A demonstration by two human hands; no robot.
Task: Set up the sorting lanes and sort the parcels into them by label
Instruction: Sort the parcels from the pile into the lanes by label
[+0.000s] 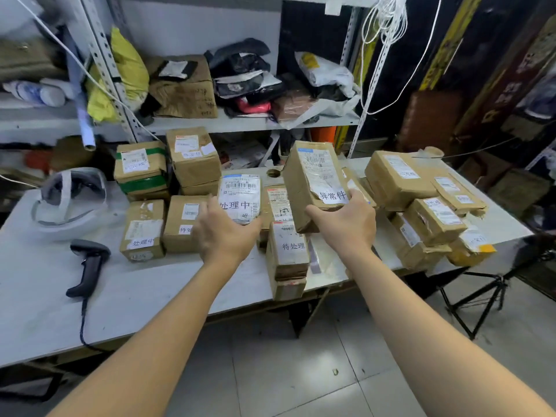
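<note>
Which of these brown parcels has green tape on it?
The carton at the back left of the group: green bands cross its top corner and its front. No other parcel shows green tape.

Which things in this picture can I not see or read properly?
Head view:
1. The box behind the left hand: the hand, gripping a white-labelled parcel, covers its label partly.
2. Fingertips of the right hand: hidden under the held brown parcel.
3. Labels on the right-hand stack: blurred, too small.
4. The table's left end: cut by the frame edge.
</note>
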